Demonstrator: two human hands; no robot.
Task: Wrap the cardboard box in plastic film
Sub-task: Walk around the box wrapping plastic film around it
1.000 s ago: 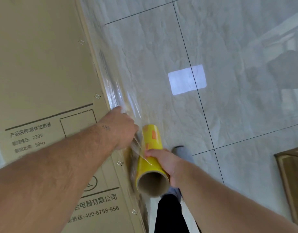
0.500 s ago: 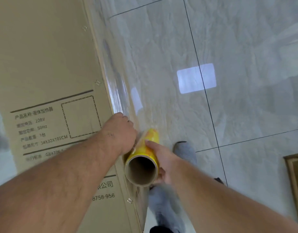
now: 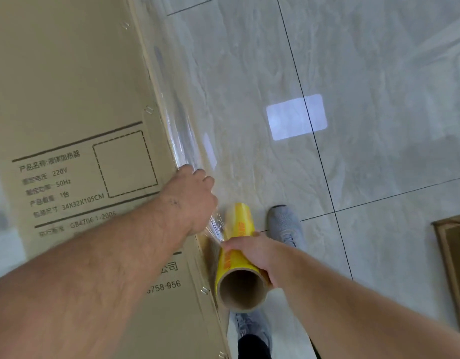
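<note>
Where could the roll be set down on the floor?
Free: tiled floor right of the cardboard box, beyond the grey shoe. Crowded: the box edge, where the left hand, film, roll and right hand meet.

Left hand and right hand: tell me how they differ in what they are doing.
The left hand sits at the edge of the cardboard box, fingers curled on the stretched plastic film; the right hand grips the yellow roll off the box. The left hand is farther from the camera, the right nearer. Both touch the film or its roll.

Bare forearms, small dark mark on left wrist [image 3: 174, 202], grey mesh sneakers [image 3: 284, 224], dark trouser leg [image 3: 253, 347]
</note>
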